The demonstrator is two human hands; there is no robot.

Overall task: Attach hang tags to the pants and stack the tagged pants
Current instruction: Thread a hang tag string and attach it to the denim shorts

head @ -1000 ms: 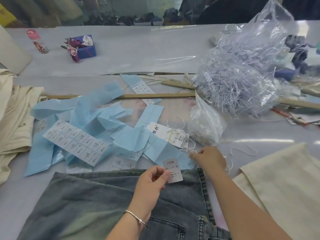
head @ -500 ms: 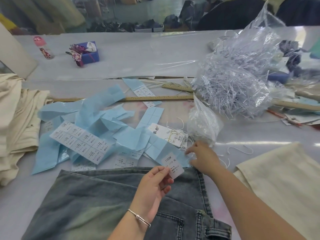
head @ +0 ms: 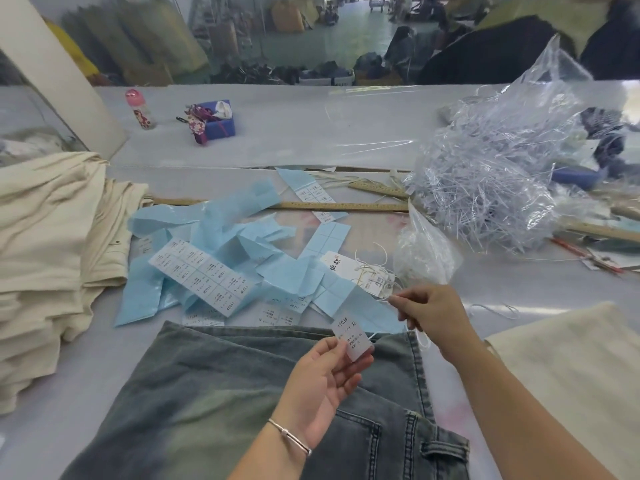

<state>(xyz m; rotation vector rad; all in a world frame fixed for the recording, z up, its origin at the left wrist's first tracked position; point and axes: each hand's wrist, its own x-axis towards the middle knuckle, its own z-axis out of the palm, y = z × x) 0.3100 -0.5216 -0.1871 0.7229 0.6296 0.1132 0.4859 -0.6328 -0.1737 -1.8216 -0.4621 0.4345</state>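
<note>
Both grips pinch: left hand (head: 323, 382) a sticker (head: 352, 337) reading "XL", right hand (head: 429, 311) a string (head: 423, 341).

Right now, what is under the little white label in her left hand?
The label, pinched by the left hand, is held above grey jeans spread on the table. Whatever lies beneath the jeans is covered.

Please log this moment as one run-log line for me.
stage: tagging | left hand: pinches size sticker | right hand: pinches white string | jeans: flat on table, untagged | cream pants stack: left
</note>
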